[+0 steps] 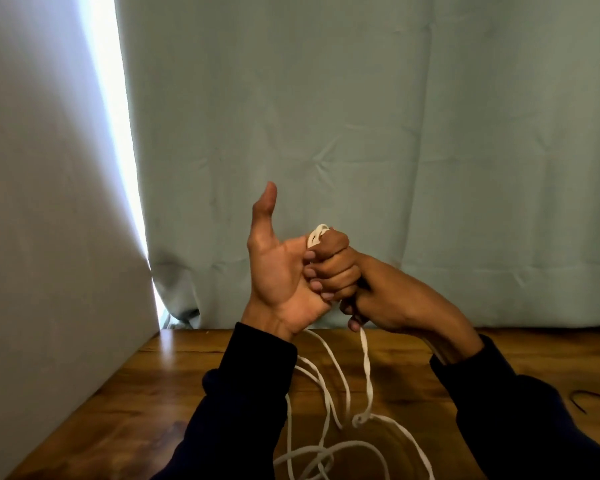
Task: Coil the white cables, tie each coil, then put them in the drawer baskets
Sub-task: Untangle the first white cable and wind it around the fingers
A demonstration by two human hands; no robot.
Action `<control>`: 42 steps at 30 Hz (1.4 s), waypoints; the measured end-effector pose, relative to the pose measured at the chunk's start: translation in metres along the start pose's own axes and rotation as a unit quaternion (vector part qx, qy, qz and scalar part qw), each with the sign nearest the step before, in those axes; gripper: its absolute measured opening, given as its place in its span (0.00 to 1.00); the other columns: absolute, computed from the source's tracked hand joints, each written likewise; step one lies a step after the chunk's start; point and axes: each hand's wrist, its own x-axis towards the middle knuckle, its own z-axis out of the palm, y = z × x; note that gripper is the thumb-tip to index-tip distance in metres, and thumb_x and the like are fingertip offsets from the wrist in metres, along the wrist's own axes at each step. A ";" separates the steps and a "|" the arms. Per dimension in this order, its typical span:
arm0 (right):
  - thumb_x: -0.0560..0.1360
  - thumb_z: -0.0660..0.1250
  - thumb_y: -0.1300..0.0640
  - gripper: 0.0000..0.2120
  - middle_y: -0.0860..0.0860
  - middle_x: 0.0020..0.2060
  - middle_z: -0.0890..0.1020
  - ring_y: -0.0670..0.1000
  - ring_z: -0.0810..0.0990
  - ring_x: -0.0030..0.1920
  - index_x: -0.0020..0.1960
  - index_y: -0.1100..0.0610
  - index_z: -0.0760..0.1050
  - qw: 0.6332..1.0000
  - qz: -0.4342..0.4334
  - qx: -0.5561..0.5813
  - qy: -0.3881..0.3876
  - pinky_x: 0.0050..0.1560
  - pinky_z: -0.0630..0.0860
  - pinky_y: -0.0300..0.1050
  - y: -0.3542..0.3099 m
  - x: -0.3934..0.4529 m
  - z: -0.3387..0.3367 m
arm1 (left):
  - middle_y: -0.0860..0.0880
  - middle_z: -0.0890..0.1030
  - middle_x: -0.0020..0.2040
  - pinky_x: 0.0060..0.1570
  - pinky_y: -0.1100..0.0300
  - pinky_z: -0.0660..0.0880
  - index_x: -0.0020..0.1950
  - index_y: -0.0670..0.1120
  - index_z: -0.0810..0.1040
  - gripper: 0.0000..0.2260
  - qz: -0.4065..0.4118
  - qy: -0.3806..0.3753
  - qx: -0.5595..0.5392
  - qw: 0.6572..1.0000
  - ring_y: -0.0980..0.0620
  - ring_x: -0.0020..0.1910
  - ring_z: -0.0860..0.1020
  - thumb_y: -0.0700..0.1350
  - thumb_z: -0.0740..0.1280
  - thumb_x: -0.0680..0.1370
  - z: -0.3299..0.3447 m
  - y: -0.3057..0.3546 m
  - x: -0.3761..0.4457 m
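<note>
both hands raised above the brown wood-grain table [146, 386], in front of the pale green curtain [361, 116]. left hand [278, 275]: palm toward the camera, thumb straight up, fingers curled over and clenched around turns of the flat white cable [366, 368]; a small bunch of white loops [316, 233] pokes out above those fingers. right hand [388, 299]: just beside the left and touching it, back of the hand up, fingers pinched on a single strand that drops from under the hand toward the table. more strands hang from under the left wrist, and all of them end in loose, crossing loops lying on the table top, below and between the two forearms. dark navy sleeves [243, 393] cover both arms to the wrist. at the table's right edge a thin dark cord [589, 400], well apart from the white cable. left of the table a plain grey wall panel [49, 202], a bright strip of daylight between it and the curtain.
</note>
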 end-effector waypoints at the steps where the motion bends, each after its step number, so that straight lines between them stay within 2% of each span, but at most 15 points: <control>1: 0.77 0.63 0.72 0.17 0.52 0.36 0.78 0.54 0.78 0.36 0.55 0.51 0.74 1.000 0.007 -0.016 -0.012 0.45 0.81 0.55 -0.001 0.000 0.001 | 0.50 0.52 0.24 0.28 0.56 0.47 0.30 0.49 0.55 0.31 -0.001 -0.002 0.007 1.000 0.53 0.22 0.52 0.74 0.61 0.70 0.000 0.001 0.000; 4: 0.78 0.62 0.70 0.16 0.44 0.32 0.77 0.50 0.78 0.35 0.42 0.49 0.73 0.999 0.036 -0.020 -0.035 0.41 0.78 0.45 -0.008 -0.003 0.006 | 0.51 0.55 0.24 0.27 0.57 0.51 0.30 0.48 0.56 0.28 0.005 0.013 0.026 1.000 0.54 0.23 0.53 0.66 0.64 0.75 -0.002 0.003 0.000; 9: 0.85 0.56 0.56 0.15 0.46 0.29 0.79 0.46 0.78 0.29 0.46 0.59 0.78 0.985 0.060 0.012 -0.160 0.38 0.76 0.40 -0.015 -0.012 0.004 | 0.51 0.56 0.27 0.30 0.58 0.52 0.34 0.48 0.56 0.27 0.033 0.070 0.021 0.997 0.54 0.26 0.55 0.69 0.46 0.81 -0.002 0.004 -0.001; 14: 0.84 0.58 0.51 0.16 0.56 0.40 0.85 0.47 0.81 0.32 0.51 0.63 0.78 0.966 0.067 -0.130 -0.212 0.38 0.77 0.39 -0.023 -0.024 -0.006 | 0.53 0.58 0.21 0.23 0.61 0.51 0.27 0.49 0.60 0.29 0.075 0.163 0.039 0.983 0.56 0.21 0.54 0.68 0.49 0.81 -0.002 0.004 0.001; 17: 0.83 0.61 0.49 0.13 0.52 0.41 0.84 0.45 0.81 0.33 0.55 0.58 0.76 0.954 0.055 -0.200 -0.218 0.42 0.80 0.41 -0.033 -0.036 -0.011 | 0.53 0.57 0.19 0.19 0.66 0.51 0.25 0.51 0.59 0.28 0.102 0.241 0.059 0.963 0.58 0.17 0.55 0.58 0.54 0.84 -0.004 0.001 0.006; 20: 0.83 0.60 0.50 0.12 0.52 0.44 0.81 0.47 0.79 0.38 0.60 0.56 0.75 0.939 0.019 -0.291 -0.180 0.46 0.80 0.45 -0.038 -0.042 -0.011 | 0.53 0.56 0.19 0.18 0.67 0.52 0.25 0.51 0.58 0.26 0.109 0.285 0.085 0.949 0.57 0.16 0.55 0.49 0.54 0.85 -0.006 -0.004 0.012; 23: 0.84 0.58 0.52 0.09 0.50 0.38 0.77 0.46 0.73 0.34 0.52 0.56 0.75 0.944 -0.047 -0.311 -0.101 0.34 0.69 0.37 -0.037 -0.046 -0.012 | 0.51 0.59 0.21 0.21 0.64 0.54 0.27 0.49 0.61 0.24 0.106 0.311 0.134 0.935 0.56 0.18 0.58 0.49 0.54 0.85 -0.011 -0.006 0.013; 25: 0.83 0.60 0.53 0.09 0.47 0.38 0.78 0.46 0.75 0.35 0.56 0.54 0.76 0.946 -0.080 -0.306 -0.064 0.35 0.70 0.36 -0.036 -0.048 -0.017 | 0.48 0.66 0.23 0.24 0.62 0.63 0.31 0.46 0.65 0.23 0.111 0.321 0.145 0.930 0.52 0.21 0.66 0.51 0.54 0.85 -0.010 -0.006 0.013; 28: 0.81 0.62 0.56 0.14 0.43 0.47 0.81 0.41 0.79 0.42 0.66 0.47 0.73 0.961 -0.132 -0.242 -0.033 0.41 0.75 0.37 -0.033 -0.050 -0.022 | 0.37 0.83 0.39 0.40 0.53 0.81 0.45 0.37 0.76 0.25 0.086 0.296 0.190 0.932 0.40 0.39 0.84 0.54 0.51 0.86 -0.006 -0.006 0.009; 30: 0.81 0.63 0.59 0.17 0.41 0.50 0.80 0.38 0.78 0.44 0.66 0.45 0.69 0.970 -0.158 -0.184 -0.007 0.40 0.73 0.35 -0.031 -0.049 -0.024 | 0.34 0.84 0.53 0.48 0.50 0.83 0.58 0.33 0.77 0.29 0.058 0.284 0.238 0.927 0.38 0.52 0.84 0.56 0.49 0.85 -0.005 -0.006 0.008; 31: 0.81 0.62 0.60 0.17 0.42 0.50 0.80 0.37 0.78 0.44 0.66 0.45 0.68 0.971 -0.164 -0.171 0.010 0.40 0.73 0.34 -0.030 -0.049 -0.025 | 0.33 0.83 0.55 0.44 0.52 0.83 0.61 0.32 0.76 0.30 0.051 0.281 0.260 0.923 0.38 0.52 0.84 0.58 0.49 0.85 -0.003 -0.007 0.007; 34: 0.81 0.63 0.63 0.16 0.44 0.47 0.82 0.38 0.80 0.43 0.63 0.46 0.67 0.967 -0.191 -0.162 0.039 0.41 0.78 0.37 -0.025 -0.045 -0.028 | 0.37 0.83 0.45 0.29 0.61 0.76 0.56 0.37 0.81 0.36 0.034 0.256 0.334 0.907 0.47 0.38 0.83 0.64 0.45 0.82 0.001 -0.009 0.004; 37: 0.79 0.68 0.61 0.16 0.43 0.43 0.82 0.45 0.83 0.42 0.62 0.48 0.68 0.945 -0.238 -0.203 0.099 0.43 0.81 0.45 -0.022 -0.040 -0.029 | 0.44 0.79 0.30 0.20 0.64 0.68 0.43 0.47 0.84 0.43 0.004 0.189 0.320 0.928 0.53 0.22 0.74 0.73 0.36 0.74 0.007 -0.009 0.002; 39: 0.74 0.75 0.59 0.18 0.45 0.42 0.84 0.43 0.83 0.40 0.59 0.51 0.71 0.915 -0.274 -0.246 0.168 0.40 0.81 0.38 -0.021 -0.037 -0.032 | 0.39 0.75 0.30 0.20 0.61 0.55 0.38 0.45 0.83 0.47 -0.008 0.143 0.327 0.934 0.52 0.19 0.66 0.79 0.37 0.65 0.006 -0.010 0.001; 42: 0.67 0.80 0.59 0.16 0.50 0.41 0.85 0.46 0.83 0.39 0.52 0.56 0.79 0.880 -0.313 -0.271 0.232 0.39 0.80 0.36 -0.017 -0.036 -0.044 | 0.42 0.69 0.25 0.21 0.61 0.53 0.43 0.39 0.83 0.54 -0.034 0.082 0.340 0.936 0.52 0.19 0.59 0.83 0.40 0.58 -0.003 -0.011 0.002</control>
